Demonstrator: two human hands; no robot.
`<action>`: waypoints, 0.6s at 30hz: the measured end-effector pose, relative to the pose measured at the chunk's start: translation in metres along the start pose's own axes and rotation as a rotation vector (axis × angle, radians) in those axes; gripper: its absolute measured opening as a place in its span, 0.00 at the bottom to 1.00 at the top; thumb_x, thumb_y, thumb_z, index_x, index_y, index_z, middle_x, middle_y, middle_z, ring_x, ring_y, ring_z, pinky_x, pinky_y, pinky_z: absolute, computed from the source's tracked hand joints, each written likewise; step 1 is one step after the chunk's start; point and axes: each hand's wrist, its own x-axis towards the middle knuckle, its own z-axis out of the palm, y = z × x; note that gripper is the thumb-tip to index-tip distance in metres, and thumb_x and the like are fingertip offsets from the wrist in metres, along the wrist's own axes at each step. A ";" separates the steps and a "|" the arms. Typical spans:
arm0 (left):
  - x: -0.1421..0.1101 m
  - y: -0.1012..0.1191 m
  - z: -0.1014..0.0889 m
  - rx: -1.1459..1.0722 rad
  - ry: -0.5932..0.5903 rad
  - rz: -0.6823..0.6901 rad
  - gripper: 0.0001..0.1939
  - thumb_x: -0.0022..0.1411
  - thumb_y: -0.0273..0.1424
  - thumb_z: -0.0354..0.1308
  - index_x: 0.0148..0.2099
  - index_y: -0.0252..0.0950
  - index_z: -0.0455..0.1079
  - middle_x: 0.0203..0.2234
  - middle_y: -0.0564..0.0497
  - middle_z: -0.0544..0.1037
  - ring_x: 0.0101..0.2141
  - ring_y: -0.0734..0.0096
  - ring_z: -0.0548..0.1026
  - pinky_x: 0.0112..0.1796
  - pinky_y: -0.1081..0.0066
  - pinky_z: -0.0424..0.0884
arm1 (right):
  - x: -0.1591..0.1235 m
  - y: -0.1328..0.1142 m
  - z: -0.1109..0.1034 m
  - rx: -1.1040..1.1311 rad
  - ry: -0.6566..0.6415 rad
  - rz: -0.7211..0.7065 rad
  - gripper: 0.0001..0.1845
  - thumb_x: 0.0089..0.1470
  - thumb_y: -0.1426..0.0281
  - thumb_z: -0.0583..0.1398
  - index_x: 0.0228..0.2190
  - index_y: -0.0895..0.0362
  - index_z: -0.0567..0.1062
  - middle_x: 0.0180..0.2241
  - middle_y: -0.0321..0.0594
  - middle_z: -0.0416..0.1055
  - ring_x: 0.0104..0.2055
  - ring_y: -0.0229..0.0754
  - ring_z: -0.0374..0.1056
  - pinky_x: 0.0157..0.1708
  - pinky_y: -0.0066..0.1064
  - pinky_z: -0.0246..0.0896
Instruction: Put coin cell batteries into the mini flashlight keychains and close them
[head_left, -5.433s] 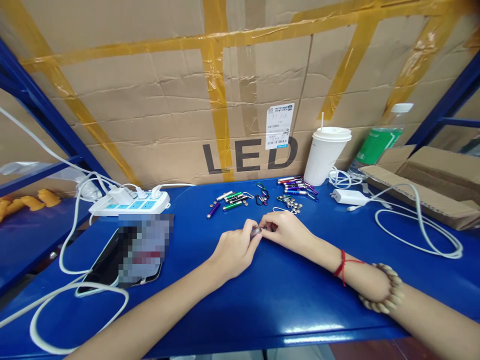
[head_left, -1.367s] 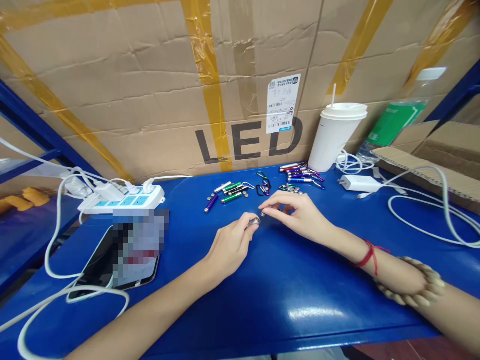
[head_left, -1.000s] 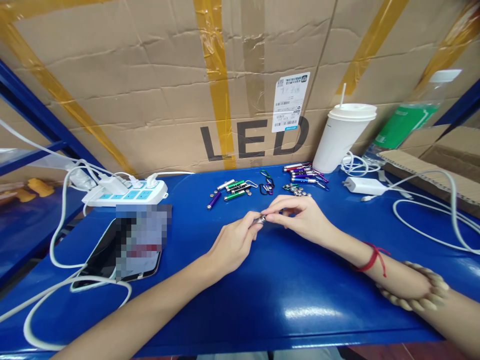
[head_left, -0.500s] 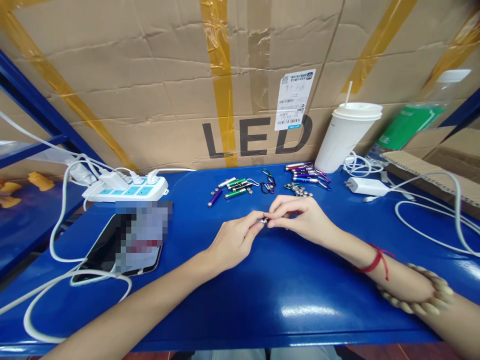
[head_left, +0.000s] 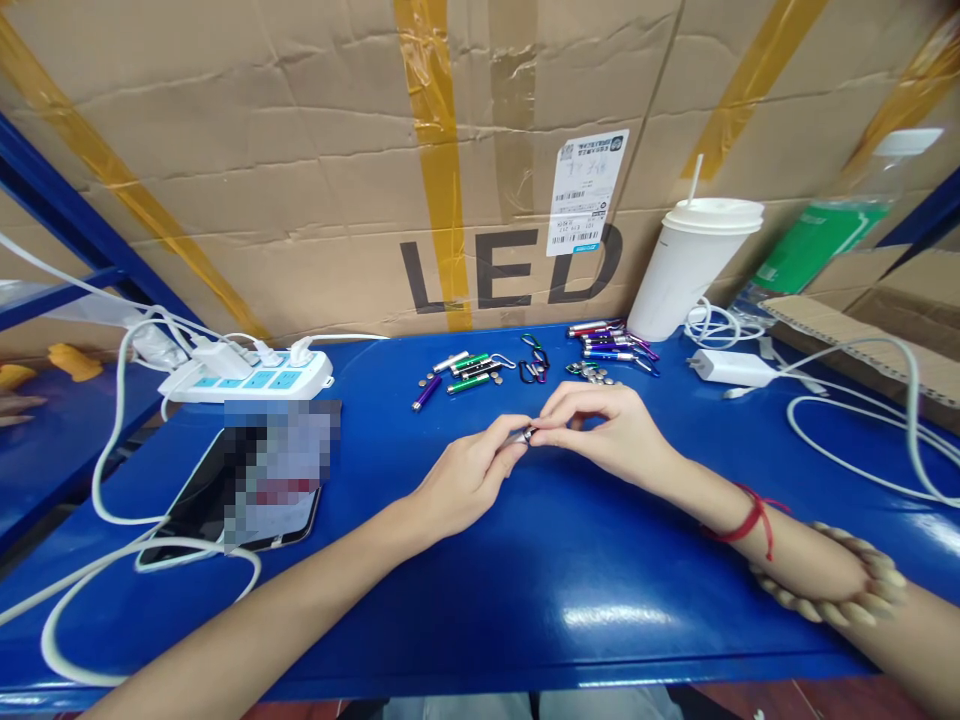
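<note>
My left hand (head_left: pixel 466 478) and my right hand (head_left: pixel 604 432) meet at the middle of the blue table (head_left: pixel 480 590). Between their pinched fingertips sits a small silver cylindrical part (head_left: pixel 523 436), held at each end. Both hands rest low on the table. Just beyond them lie several small coloured flashlights (head_left: pixel 461 375), a few carabiner clips (head_left: pixel 532 362), a little heap of button cells (head_left: pixel 592 373) and another bunch of flashlights (head_left: pixel 611 340).
A white cup with a straw (head_left: pixel 694 268) stands at the back right beside a white charger (head_left: pixel 731 368) and looping cables (head_left: pixel 862 420). A power strip (head_left: pixel 247 380) and a phone (head_left: pixel 240 490) lie at the left. A large cardboard box (head_left: pixel 480 160) walls the back.
My right hand drew away from the left for a moment, then came back, and both now pinch the silver part together. The view has shifted slightly.
</note>
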 end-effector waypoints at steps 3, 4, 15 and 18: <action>0.000 0.000 0.000 0.009 -0.008 0.014 0.15 0.67 0.33 0.39 0.53 0.37 0.57 0.24 0.56 0.66 0.24 0.75 0.65 0.30 0.75 0.61 | -0.001 0.000 0.000 -0.005 -0.006 -0.056 0.09 0.48 0.67 0.64 0.21 0.59 0.75 0.25 0.39 0.71 0.26 0.34 0.66 0.20 0.24 0.57; 0.000 0.000 0.000 0.010 -0.008 0.016 0.15 0.67 0.33 0.39 0.53 0.37 0.57 0.23 0.56 0.66 0.24 0.75 0.65 0.30 0.75 0.61 | -0.002 0.000 0.000 -0.008 -0.009 -0.065 0.09 0.48 0.68 0.64 0.22 0.59 0.75 0.26 0.39 0.71 0.26 0.34 0.66 0.21 0.24 0.57; -0.002 0.005 -0.001 0.077 0.044 -0.041 0.12 0.66 0.32 0.42 0.48 0.39 0.63 0.20 0.58 0.67 0.22 0.75 0.66 0.27 0.76 0.60 | -0.002 0.001 0.006 -0.047 -0.050 -0.109 0.09 0.49 0.70 0.63 0.21 0.60 0.73 0.26 0.38 0.70 0.25 0.32 0.64 0.20 0.22 0.58; -0.001 0.004 -0.001 0.100 0.074 -0.058 0.12 0.66 0.33 0.42 0.48 0.40 0.63 0.20 0.58 0.67 0.21 0.76 0.66 0.26 0.76 0.59 | -0.004 0.002 0.006 -0.146 -0.033 -0.176 0.07 0.51 0.69 0.62 0.24 0.60 0.74 0.27 0.39 0.70 0.25 0.32 0.64 0.21 0.23 0.58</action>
